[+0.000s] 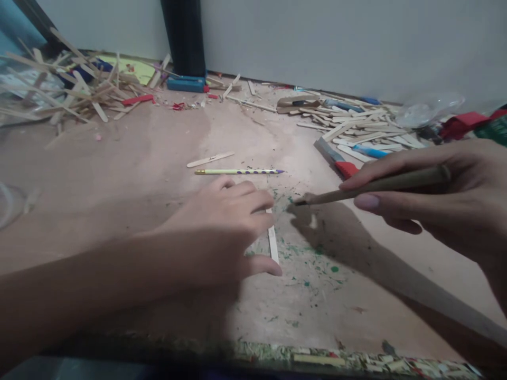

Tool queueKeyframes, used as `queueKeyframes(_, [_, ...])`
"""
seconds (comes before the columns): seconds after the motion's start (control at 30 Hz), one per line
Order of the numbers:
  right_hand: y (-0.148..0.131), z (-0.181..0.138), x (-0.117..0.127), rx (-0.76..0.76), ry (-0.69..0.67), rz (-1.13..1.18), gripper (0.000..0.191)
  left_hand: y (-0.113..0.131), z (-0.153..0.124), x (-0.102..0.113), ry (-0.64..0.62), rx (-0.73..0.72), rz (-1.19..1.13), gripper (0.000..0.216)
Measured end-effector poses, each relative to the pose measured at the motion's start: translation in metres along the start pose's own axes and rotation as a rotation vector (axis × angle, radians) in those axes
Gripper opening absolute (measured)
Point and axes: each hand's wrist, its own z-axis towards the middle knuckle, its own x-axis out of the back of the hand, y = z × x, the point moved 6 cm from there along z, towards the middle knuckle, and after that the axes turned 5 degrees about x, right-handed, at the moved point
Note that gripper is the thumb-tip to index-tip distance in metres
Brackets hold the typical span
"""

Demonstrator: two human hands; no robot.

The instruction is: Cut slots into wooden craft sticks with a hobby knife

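My left hand presses on the table, thumb at the near end and fingertips at the far end of a pale craft stick. Most of that stick shows; its far end is hidden by the fingers. Between thumb and fingers, my right hand grips a brown-handled tool, thick at the back and narrowing to a thin dark tip. Its exact kind is unclear. The tip points left, just above the table, a little right of my left fingers. Beyond my left hand lie a patterned pencil and a loose craft stick.
A box cutter with red on it lies near my right hand. Craft sticks are heaped at the back right, more sticks at the back left. Green specks and shavings dot the wooden table. A dark post stands at the back.
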Motion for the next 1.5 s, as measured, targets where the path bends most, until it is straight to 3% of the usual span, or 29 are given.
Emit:
queueKeyframes(0.13, [-0.007, 0.001, -0.007, 0.129, 0.117, -0.04, 0.04, 0.0, -0.002, -0.001, 0.03, -0.015, 0.009, 0.066])
queueKeyframes(0.2, [-0.013, 0.003, -0.014, 0.175, 0.101, -0.094, 0.043, 0.001, -0.001, 0.001, 0.031, -0.008, 0.008, 0.066])
queueKeyframes(0.33, [-0.023, 0.008, -0.031, 0.116, -0.015, -0.182, 0.05, 0.003, 0.004, 0.002, -0.054, 0.012, 0.013, 0.063])
queueKeyframes(0.5, [-0.024, -0.009, -0.041, 0.038, 0.144, -0.044, 0.045, 0.005, 0.01, 0.007, -0.068, 0.05, 0.017, 0.064])
queueKeyframes(0.67, [-0.015, -0.017, -0.064, 0.061, 0.087, 0.043, 0.051, 0.007, 0.011, 0.007, -0.128, 0.051, 0.004, 0.064])
queueKeyframes(0.77, [-0.016, -0.011, -0.07, 0.091, 0.115, 0.107, 0.044, 0.007, 0.011, 0.008, -0.106, 0.054, -0.003, 0.066])
queueKeyframes(0.93, [-0.022, -0.005, -0.079, 0.022, 0.107, 0.142, 0.05, 0.007, 0.011, 0.006, -0.105, 0.057, -0.035, 0.063])
queueKeyframes(1.13, [-0.023, -0.01, -0.085, 0.087, 0.124, 0.127, 0.054, 0.007, 0.012, 0.006, -0.143, 0.078, -0.045, 0.061])
queueKeyframes(1.5, [-0.027, -0.011, -0.086, 0.181, 0.136, 0.126, 0.026, 0.007, 0.013, -0.002, -0.077, 0.096, -0.01, 0.063])
